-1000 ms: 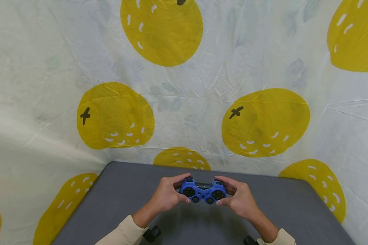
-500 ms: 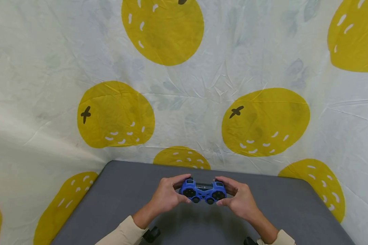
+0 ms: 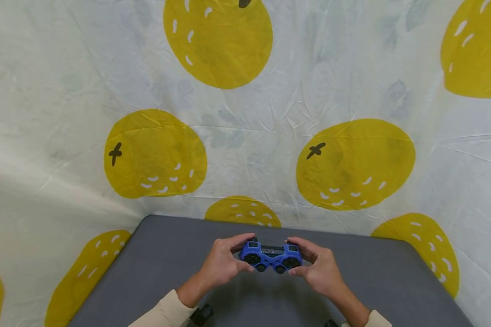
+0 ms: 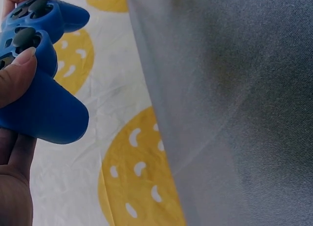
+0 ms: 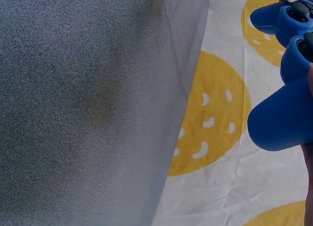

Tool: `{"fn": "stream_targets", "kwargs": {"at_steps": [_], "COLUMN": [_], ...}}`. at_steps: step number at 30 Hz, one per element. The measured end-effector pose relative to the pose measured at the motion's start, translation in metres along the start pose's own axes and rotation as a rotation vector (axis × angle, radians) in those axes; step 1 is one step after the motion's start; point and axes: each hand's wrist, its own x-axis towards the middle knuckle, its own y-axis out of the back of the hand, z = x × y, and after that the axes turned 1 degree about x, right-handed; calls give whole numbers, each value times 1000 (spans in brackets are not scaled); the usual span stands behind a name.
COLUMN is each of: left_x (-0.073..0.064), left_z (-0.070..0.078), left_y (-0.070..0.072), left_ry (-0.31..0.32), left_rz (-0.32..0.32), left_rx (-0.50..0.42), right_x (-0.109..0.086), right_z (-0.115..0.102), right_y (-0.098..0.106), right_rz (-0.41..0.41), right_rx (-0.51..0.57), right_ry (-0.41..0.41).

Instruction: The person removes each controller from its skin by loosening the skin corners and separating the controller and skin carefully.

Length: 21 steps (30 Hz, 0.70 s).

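A blue game controller (image 3: 271, 255) with black thumbsticks and button pads is held between both hands over the grey table. My left hand (image 3: 225, 260) grips its left end, the index finger along the top edge and the thumb at the front. At the other end my right hand (image 3: 320, 265) grips it the same way. In the left wrist view the left thumb (image 4: 19, 74) lies close by a thumbstick on the controller (image 4: 54, 108). The right wrist view shows one blue handle of the controller (image 5: 283, 116); most of the right hand is out of that frame.
The grey table (image 3: 167, 254) spreads beneath the hands, its far edge against a white cloth (image 3: 249, 159) printed with large yellow fruits. This cloth hangs behind and along the sides. A black wrist device (image 3: 202, 314) sits by the left sleeve (image 3: 163, 311).
The controller's top edge tips slightly, showing its face at a flatter angle. Both hands keep their grip in nearly the same place, and the head view shifts very slightly.
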Motion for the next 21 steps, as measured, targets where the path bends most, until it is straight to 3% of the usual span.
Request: {"fn": "stream_targets", "kwargs": {"at_steps": [21], "left_x": [0], "left_z": [3], "left_y": [-1], "left_ry": [-43], "left_rz": [43], "left_rx": [42], "right_x": [-1], "right_z": [-2], "right_y": [-2], "right_rz": [49], "right_rx": [-34], "right_ry": [121]}}
